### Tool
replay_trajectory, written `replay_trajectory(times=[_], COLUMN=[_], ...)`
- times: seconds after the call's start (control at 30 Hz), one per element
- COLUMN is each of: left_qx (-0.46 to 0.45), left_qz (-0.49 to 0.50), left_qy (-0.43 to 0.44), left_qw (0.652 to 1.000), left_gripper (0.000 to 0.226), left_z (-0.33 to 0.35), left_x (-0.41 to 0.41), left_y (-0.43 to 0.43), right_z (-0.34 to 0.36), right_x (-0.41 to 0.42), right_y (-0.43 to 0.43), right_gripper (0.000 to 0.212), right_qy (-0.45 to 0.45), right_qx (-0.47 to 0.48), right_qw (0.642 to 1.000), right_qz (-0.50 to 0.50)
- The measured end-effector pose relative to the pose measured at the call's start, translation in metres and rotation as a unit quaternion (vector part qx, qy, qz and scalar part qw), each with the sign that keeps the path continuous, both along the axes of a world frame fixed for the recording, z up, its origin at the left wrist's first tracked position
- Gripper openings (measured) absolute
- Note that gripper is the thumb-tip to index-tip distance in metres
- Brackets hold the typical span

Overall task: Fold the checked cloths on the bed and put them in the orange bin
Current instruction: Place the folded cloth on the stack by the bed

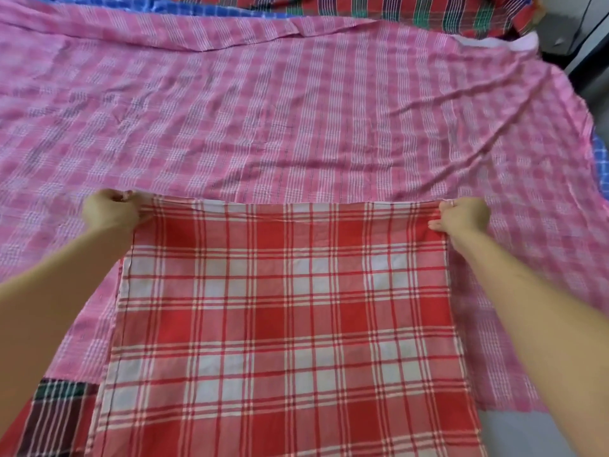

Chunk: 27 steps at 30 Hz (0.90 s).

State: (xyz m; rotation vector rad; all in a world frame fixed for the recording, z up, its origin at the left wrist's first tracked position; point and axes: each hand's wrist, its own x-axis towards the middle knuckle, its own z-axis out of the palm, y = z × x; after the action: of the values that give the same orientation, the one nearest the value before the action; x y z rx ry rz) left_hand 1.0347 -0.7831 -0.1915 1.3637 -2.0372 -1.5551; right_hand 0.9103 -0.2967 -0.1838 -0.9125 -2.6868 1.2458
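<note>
The left hand (112, 211) and right hand (463, 216) each pinch a far corner of the red checked cloth (283, 324), which lies flat between the arms on top of a wide pink checked cloth (263, 120) spread over the bed. A dark plaid cloth (56, 417) lies at lower left.

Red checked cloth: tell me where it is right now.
Head view, low centre: the red checked cloth lies on the pink checked cloth, far corners pinched by the left hand and right hand.
</note>
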Motion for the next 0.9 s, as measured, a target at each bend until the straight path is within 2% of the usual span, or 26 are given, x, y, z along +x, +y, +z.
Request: replay_trajectory(times=[0.07,0.1,0.13,0.2,0.23,0.27,0.33,0.47,0.57,0.67,0.73,0.8,0.9], left_qx=[0.0,-0.022,-0.054,-0.102,-0.114,-0.125,-0.123,-0.079,-0.044,-0.02,0.013,0.073,0.162], left_qz=[0.003,-0.004,-0.012,-0.016,-0.016,-0.02,-0.03,-0.041,-0.046,-0.11,-0.122,-0.144,-0.128], left_qy=[-0.018,-0.047,-0.074,-0.117,-0.12,-0.121,-0.124,-0.22,-0.308,-0.382,-0.404,-0.423,-0.44], left_qw=[1.0,0.999,0.996,0.988,0.986,0.984,0.984,0.971,0.949,0.917,0.907,0.892,0.874], left_gripper=[0.027,0.013,0.012,0.045,0.051,0.054,0.058,0.066,0.075,0.042,0.035,0.038,0.036], left_z=[-0.011,-0.016,-0.019,-0.024,-0.024,-0.024,-0.024,-0.04,-0.046,-0.013,-0.01,-0.011,-0.005], left_x=[-0.003,0.0,0.005,0.022,0.035,0.051,0.093,0.212,0.295,0.334,0.345,0.357,0.372], left_y=[0.0,0.002,0.002,0.003,0.004,0.008,0.015,0.023,0.045,0.084,0.095,0.091,0.08], right_z=[-0.015,-0.021,-0.026,-0.032,-0.027,-0.023,-0.015,-0.027,-0.039,-0.042,-0.036,-0.029,-0.015], right_x=[-0.001,0.002,0.005,0.023,0.039,0.061,0.113,0.237,0.326,0.386,0.393,0.392,0.383], right_y=[0.001,0.001,0.003,0.009,0.012,0.017,0.028,0.065,0.086,0.095,0.095,0.091,0.095], right_gripper=[0.018,0.01,0.009,0.04,0.046,0.047,0.043,0.034,0.018,0.032,0.029,0.018,0.007], right_qy=[-0.02,-0.034,-0.035,-0.026,-0.026,-0.029,-0.043,-0.162,-0.278,-0.345,-0.36,-0.362,-0.352], right_qx=[-0.01,-0.015,-0.015,0.036,0.083,0.121,0.135,0.106,0.052,0.028,-0.003,-0.049,-0.138], right_qw=[1.0,0.999,0.999,0.997,0.992,0.986,0.981,0.975,0.956,0.937,0.932,0.931,0.925], right_qz=[0.005,0.017,0.031,0.07,0.094,0.112,0.13,0.107,0.08,0.047,0.033,0.01,-0.042])
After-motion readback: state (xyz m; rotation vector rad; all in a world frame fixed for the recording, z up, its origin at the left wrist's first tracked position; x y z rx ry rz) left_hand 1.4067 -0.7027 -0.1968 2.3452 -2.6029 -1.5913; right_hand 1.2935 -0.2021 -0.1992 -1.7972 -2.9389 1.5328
